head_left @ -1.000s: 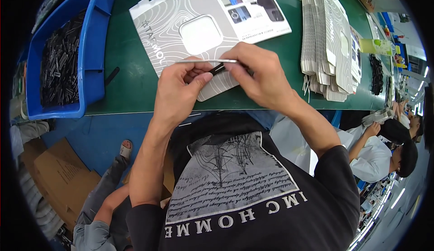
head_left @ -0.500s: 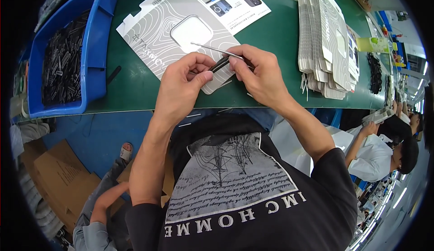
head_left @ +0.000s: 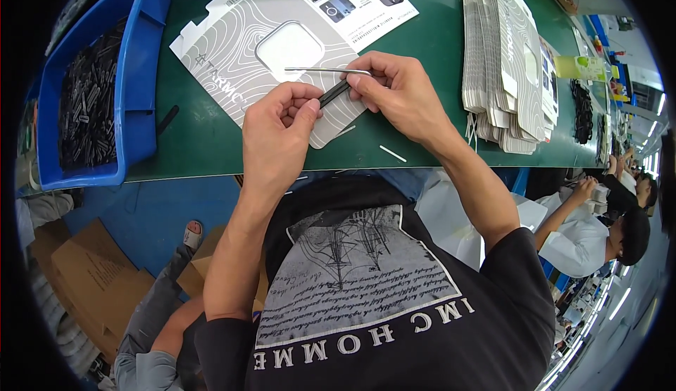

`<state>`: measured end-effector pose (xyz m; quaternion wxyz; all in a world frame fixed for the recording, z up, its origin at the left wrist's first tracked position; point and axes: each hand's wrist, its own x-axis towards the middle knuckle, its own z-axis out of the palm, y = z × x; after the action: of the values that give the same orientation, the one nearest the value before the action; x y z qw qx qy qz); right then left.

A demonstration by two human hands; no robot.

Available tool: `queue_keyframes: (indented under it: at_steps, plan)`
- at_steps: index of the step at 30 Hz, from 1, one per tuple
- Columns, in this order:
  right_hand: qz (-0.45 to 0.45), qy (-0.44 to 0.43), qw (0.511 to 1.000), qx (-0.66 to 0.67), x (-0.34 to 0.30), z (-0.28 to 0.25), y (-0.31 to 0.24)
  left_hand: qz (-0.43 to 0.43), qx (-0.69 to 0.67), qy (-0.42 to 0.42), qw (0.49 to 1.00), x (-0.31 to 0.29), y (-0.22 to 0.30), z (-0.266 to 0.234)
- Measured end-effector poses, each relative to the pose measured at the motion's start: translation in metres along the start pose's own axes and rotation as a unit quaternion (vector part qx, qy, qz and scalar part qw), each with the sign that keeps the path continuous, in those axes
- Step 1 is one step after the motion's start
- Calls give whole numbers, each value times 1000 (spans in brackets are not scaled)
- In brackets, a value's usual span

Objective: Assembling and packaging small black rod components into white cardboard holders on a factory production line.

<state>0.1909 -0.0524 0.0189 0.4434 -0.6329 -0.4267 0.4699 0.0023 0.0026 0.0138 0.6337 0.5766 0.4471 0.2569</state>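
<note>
Pinching a small black strip (head_left: 334, 94) by its lower end, thumb and fingers of the left hand (head_left: 278, 130) clamped on it, above the centre of the frame. Holding a thin metal rod (head_left: 327, 70) in the closed fingers of the right hand (head_left: 398, 98), pointing leftward above the strip. Meeting the strip's upper end with those same right fingers too, though unable to tell whether gripping or merely touching it. Facing a grey printed carton (head_left: 232, 53), laid flat on the green desk (head_left: 440, 60) at upper centre, with a colour-printed white panel (head_left: 352, 3) next to it. Seeing a blue bin (head_left: 144, 74) of black pieces (head_left: 88, 109) at upper left, plus a loose black piece (head_left: 167, 119) just beside it. Noting a stack of flat cartons (head_left: 486, 74) at upper right, and thin white slivers (head_left: 393, 153) near the desk's front edge.
</note>
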Motion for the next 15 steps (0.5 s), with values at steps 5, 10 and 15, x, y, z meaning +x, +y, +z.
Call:
queue_keyframes:
  at_steps: [5,10,15]
  plan:
    - [20,-6,1000,1,2,-1,-5,-5,-7,10,1000,0,0,1]
    - [34,-20,999,-15,4,-2,-8,-1,1,16,1000,1,-1,3]
    - [52,-60,997,-16,10,-7,-11,9,38,19,999,0,1,6]
